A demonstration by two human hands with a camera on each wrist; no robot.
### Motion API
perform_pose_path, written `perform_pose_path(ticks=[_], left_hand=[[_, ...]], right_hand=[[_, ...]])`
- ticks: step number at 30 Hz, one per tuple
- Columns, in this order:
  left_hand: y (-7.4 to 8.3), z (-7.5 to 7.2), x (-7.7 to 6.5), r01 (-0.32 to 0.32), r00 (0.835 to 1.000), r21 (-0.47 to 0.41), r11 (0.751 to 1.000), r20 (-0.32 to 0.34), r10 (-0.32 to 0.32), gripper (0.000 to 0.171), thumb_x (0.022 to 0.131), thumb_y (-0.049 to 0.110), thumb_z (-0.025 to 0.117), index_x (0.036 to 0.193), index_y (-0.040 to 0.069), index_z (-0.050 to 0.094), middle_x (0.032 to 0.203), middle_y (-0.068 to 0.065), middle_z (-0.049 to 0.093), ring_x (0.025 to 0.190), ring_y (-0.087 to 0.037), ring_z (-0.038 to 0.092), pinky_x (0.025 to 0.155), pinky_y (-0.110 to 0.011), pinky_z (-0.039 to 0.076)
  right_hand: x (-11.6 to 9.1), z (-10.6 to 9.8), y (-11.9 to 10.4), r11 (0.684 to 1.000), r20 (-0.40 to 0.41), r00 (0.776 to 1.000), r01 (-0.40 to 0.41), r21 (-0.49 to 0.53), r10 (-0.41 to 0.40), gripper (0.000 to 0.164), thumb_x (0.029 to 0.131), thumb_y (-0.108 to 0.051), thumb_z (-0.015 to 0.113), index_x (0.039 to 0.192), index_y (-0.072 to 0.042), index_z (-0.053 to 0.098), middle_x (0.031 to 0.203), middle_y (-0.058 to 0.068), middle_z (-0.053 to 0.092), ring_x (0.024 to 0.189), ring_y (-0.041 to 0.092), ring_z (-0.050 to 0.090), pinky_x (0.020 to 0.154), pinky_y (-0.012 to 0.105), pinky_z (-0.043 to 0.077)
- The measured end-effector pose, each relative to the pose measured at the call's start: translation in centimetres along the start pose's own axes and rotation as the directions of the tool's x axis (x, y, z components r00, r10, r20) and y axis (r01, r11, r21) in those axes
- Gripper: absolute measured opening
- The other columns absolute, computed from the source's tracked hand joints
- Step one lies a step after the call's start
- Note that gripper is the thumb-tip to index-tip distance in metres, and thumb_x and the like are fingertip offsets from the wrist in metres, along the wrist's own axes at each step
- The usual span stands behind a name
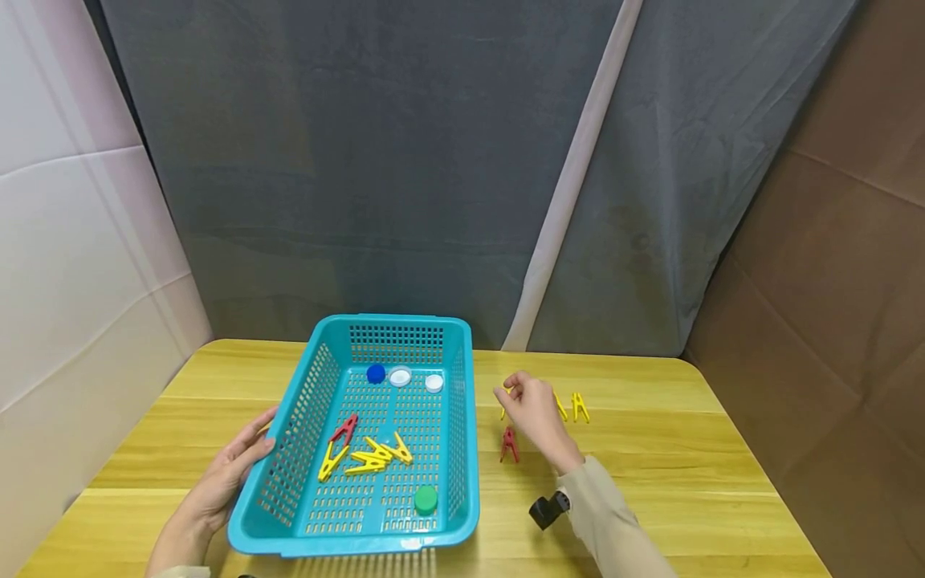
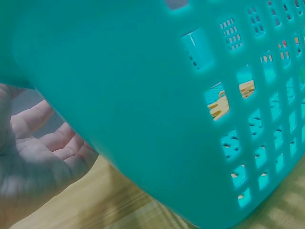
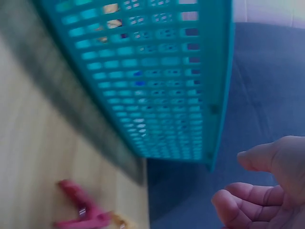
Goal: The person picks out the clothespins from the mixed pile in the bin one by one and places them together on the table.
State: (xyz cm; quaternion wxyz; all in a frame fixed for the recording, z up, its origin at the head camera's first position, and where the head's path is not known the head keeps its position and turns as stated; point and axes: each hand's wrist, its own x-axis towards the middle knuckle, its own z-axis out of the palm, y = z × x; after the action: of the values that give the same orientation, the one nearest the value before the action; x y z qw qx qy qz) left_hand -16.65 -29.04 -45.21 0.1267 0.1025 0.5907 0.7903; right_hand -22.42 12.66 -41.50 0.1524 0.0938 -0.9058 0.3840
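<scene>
A turquoise plastic basket [image 1: 471, 433] stands in the middle of the head view. At its left rim my left hand [image 1: 226, 480] holds it, with the thumb by the rim and the fingers outside the wall. Inside lie several yellow clothespins [image 1: 333, 462], a red clothespin [image 1: 344, 431] and blue, white and green bottle caps [image 1: 425, 500]. My right hand [image 1: 536, 413] hovers right of the basket, fingers loosely bent, holding nothing. Below it on the table are another red clothespin [image 1: 509, 445] and several yellow clothespins [image 1: 580, 407], one partly hidden behind the fingers.
The wooden table [image 1: 686, 498] has rounded back corners. Grey cloth [image 1: 361, 160] hangs behind it, a white sheet [image 1: 79, 201] on the left and a brown sheet [image 1: 831, 281] on the right. A black wrist device [image 1: 549, 510] sits at the right cuff.
</scene>
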Motion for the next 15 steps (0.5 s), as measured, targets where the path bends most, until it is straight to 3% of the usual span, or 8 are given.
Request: perform_pose_path(ticks=[9,15], left_hand=[[-0.1,-0.1,-0.1,-0.004,1.0,-0.006,1.0,0.011,0.004,0.044,0.101,0.007,0.034,0.126,0.04,0.048,0.114,0.011,0.058,0.098,-0.013,0.061,0.078,-0.035,0.055],[0.0,0.0,0.0,0.006,1.0,0.016,1.0,-0.019,-0.005,0.043,0.101,0.008,0.036,0.126,0.041,0.048,0.114,0.012,0.058,0.098,-0.012,0.061,0.078,-0.035,0.055]], right_hand=[[1.7,0.3,-3.2,0.997,-0.003,0.998,0.057,0.044,-0.057,0.016,0.087,-0.015,0.067,0.088,0.001,0.065,0.072,0.007,0.063,0.058,0.012,0.054,0.05,0.02,0.046],[2.5,0.8,-5.2,0.99,0.011,0.993,0.12,0.071,-0.121,0.017,0.087,-0.014,0.067,0.091,0.002,0.064,0.072,0.006,0.064,0.059,0.013,0.054,0.053,0.02,0.047]])
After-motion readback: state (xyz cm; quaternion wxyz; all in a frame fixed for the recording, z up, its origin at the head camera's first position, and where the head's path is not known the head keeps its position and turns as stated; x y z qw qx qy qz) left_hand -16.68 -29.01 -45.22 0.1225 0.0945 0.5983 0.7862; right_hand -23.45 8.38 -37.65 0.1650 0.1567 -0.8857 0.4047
